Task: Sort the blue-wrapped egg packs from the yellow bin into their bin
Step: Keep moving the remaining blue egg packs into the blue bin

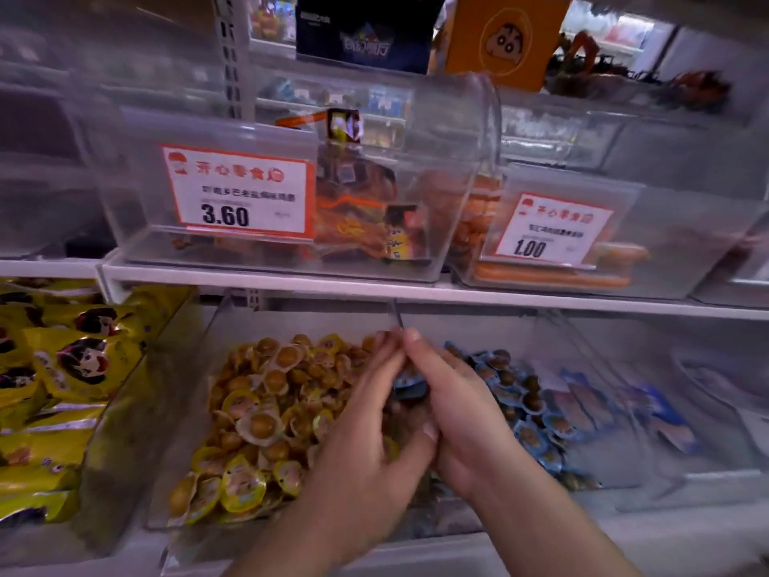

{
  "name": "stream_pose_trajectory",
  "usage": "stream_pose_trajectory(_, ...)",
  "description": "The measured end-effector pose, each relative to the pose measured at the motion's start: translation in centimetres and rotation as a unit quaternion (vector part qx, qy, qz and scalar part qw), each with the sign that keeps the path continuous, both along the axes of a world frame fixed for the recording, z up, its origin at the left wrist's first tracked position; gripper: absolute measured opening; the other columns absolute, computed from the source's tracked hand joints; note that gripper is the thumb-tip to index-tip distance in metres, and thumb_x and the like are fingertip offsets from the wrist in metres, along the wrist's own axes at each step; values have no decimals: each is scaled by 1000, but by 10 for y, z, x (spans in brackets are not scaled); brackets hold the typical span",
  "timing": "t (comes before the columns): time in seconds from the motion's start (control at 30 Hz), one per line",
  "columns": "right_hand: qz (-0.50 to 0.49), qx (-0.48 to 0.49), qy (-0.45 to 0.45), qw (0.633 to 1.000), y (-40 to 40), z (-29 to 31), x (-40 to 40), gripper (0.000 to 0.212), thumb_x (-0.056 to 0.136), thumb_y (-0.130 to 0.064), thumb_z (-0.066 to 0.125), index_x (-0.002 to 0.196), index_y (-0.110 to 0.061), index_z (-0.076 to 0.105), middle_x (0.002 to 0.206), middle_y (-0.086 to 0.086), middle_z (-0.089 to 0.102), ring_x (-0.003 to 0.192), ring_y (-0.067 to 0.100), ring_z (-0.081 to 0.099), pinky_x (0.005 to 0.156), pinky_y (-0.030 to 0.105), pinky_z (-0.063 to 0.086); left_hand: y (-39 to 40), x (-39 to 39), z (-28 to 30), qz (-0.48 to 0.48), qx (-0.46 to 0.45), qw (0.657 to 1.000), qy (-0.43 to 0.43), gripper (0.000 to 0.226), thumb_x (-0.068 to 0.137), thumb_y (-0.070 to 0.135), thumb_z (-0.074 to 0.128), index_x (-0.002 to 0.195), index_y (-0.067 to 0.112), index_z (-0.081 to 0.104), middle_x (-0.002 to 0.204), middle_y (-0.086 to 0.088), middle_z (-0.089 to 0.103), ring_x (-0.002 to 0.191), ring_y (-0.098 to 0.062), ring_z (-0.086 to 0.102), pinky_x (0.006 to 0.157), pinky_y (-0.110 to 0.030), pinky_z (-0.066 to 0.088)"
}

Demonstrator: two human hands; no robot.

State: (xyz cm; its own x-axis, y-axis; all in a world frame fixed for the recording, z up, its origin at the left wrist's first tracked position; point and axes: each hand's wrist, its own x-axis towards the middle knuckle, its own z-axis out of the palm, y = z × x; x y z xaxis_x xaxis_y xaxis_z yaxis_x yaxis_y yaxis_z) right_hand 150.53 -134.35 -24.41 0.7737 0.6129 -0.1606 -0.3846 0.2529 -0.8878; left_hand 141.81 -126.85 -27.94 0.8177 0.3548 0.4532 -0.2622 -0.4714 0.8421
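Note:
A clear bin [183,414] on the lower shelf holds a heap of yellow-wrapped egg packs [266,414]. To its right a second clear bin [616,393] holds blue-wrapped egg packs [524,406]. My left hand [370,447] and my right hand [453,410] meet over the wall between the two bins. Blue-wrapped packs [410,383] are pinched between both hands, partly hidden by the fingers. I cannot tell how many packs are held.
Yellow snack bags [54,393] fill the lower shelf at the left. Above the white shelf edge [374,287] stand clear bins with price tags 3.60 [237,193] and 1.00 [549,231]. Blue flat packets [599,406] lie at the far right.

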Motion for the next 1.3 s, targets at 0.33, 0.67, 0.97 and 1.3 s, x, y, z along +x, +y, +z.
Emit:
stream_pose_trajectory(0.33, -140, -184, -87, 969, -55, -30, 139, 53, 94, -16, 65, 144, -22, 50, 115, 9, 67, 101, 24, 64, 98, 52, 53, 41, 31, -19, 120, 35, 986, 111, 28, 96, 18, 61, 105, 44, 67, 113, 28, 64, 109, 7, 57, 93, -14, 44)
stream_pose_trajectory(0.67, -144, -257, -237, 926, -43, -40, 112, 13, 95, -21, 61, 99, -30, 70, 101, -7, 70, 90, 2, 62, 62, 9, 47, 67, 41, -51, 7, 332, 882, 334, 64, 91, 66, 44, 149, 44, 30, 161, 24, 12, 149, -7, 15, 118, -31, 24)
stream_pose_trajectory(0.97, 3, -251, -282, 926, 6, -67, 50, 31, 100, -20, 49, 91, -49, 57, 83, -37, 65, 83, -24, 57, 64, -2, 41, 94, 106, -58, 6, 452, 816, 359, 65, 94, 45, 52, 153, 32, 28, 162, 6, 24, 152, -19, 13, 123, -46, 11)
stream_pose_trajectory(1.3, 9, -255, -312, 915, -1, -68, 53, 49, 95, -41, 49, 143, -29, 51, 128, -10, 64, 113, 4, 60, 96, 27, 49, 147, 70, -35, 44, 513, 784, 346, 19, 80, 44, 58, 85, 27, 63, 97, 5, 61, 101, -18, 52, 89, -32, 32)
